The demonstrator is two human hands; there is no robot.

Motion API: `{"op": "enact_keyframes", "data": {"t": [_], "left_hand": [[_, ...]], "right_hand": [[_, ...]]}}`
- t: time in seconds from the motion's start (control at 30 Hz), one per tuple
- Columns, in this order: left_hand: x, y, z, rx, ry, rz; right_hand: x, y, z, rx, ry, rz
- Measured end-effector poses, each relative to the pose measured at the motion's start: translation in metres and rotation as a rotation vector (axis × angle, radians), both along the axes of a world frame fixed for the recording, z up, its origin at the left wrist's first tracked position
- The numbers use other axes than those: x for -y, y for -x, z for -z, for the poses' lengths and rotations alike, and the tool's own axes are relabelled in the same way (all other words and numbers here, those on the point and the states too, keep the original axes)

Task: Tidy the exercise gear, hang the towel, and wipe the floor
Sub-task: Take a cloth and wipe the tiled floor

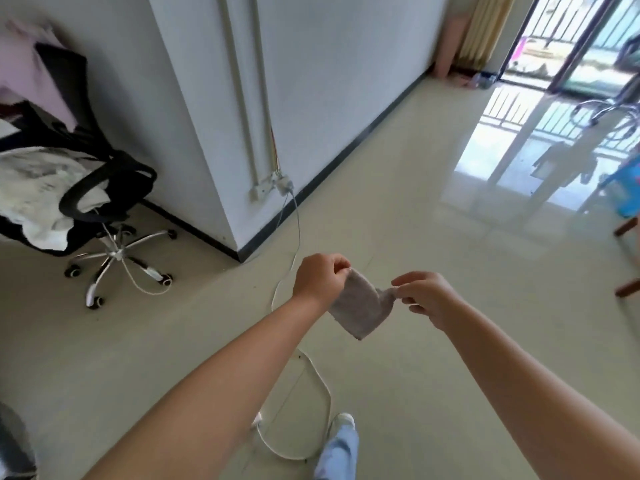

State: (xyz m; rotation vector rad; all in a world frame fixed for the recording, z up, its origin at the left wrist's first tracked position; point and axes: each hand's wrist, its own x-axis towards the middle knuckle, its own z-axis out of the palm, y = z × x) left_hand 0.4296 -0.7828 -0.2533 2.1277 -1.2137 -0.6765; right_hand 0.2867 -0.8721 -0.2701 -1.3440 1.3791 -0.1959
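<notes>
Above pale tile floor, mid-frame: small grey cloth held up in the air btwn both hands, hanging slack below them. Left hand pinching upper-left corner, fingers curled over the edge. Right hand pinching the right corner w/ thumb & fingertips. White cable looping across floor underneath, up to wall socket. Black office chair w/ clothes piled on it at left, near wall corner. Balcony door top right, blurred.
</notes>
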Motion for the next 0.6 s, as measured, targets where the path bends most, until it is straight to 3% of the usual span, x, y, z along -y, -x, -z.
{"op": "enact_keyframes", "data": {"t": [0.3,0.47,0.6], "left_hand": [[0.282,-0.034,-0.04,0.035,0.014,0.112],[0.431,-0.045,-0.027,0.058,-0.035,0.188],[0.552,-0.051,-0.006,-0.049,-0.09,0.156]], "right_hand": [[0.276,-0.022,-0.03,0.066,0.034,0.163],[0.433,-0.029,-0.033,-0.051,0.068,0.071],[0.567,-0.037,-0.022,-0.095,0.122,-0.046]]}}
